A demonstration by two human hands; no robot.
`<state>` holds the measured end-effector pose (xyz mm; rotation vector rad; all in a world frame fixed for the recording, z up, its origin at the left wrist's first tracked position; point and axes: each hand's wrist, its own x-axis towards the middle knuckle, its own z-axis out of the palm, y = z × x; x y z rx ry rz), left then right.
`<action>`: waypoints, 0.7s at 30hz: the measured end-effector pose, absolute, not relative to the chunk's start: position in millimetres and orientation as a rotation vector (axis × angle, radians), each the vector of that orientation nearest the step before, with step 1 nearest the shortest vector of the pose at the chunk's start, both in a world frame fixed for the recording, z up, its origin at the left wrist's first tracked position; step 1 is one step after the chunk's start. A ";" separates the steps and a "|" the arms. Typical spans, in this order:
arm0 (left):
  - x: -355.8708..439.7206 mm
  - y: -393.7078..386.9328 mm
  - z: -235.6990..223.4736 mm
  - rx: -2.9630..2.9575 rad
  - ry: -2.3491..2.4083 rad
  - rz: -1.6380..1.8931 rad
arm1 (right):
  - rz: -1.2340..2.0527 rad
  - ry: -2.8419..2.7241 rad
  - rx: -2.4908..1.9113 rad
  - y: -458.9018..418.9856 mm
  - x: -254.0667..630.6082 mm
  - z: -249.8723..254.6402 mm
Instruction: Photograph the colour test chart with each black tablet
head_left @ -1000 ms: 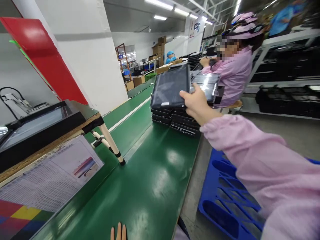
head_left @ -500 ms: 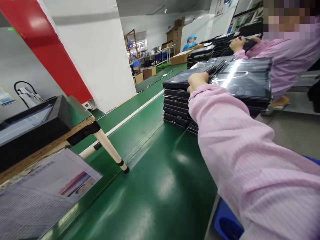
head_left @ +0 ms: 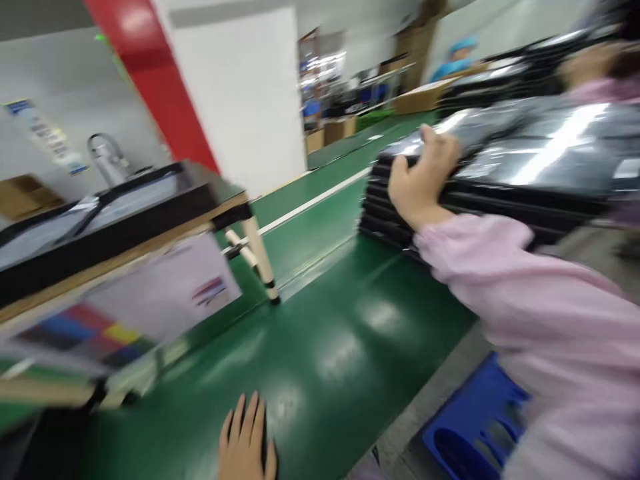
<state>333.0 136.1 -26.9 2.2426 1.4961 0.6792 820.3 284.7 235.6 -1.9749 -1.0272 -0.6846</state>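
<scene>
My left hand [head_left: 245, 440] lies palm down over the green belt [head_left: 320, 373] at the bottom of the view, fingers stretched out and holding nothing. My right hand [head_left: 425, 177], in a pink sleeve, is at the near side of a stack of flat black panels [head_left: 383, 207] with shiny film-like tops. Its thumb and fingers are apart, and no panel shows in its grasp. Beside it on the right rises another stack of black panels [head_left: 540, 160]. Motion blurs the picture, so contact between the right fingers and the panels is unclear.
At left, a raised wooden shelf [head_left: 150, 250] on pale pipe legs carries black-framed panels and a hanging printed sheet [head_left: 165, 293]. A blue crate [head_left: 475, 413] stands below the belt's right edge. A co-worker's hand [head_left: 595, 63] is at the far-right stacks.
My right hand's fingers, earlier bent over the top panel's edge, are now spread. My left hand has come into view at the bottom. The camera has turned, shifting the scene.
</scene>
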 end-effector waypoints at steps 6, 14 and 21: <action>288.3 97.8 -8.7 2.536 1.497 0.634 | -0.242 -2.346 -0.699 199.3 616.3 38.8; 80.6 -35.7 68.4 2.247 2.249 1.535 | 0.507 -2.708 -0.587 151.6 405.6 -46.8; -95.5 -91.9 29.2 0.068 2.336 2.461 | 1.409 -2.632 -0.671 112.9 213.8 -6.7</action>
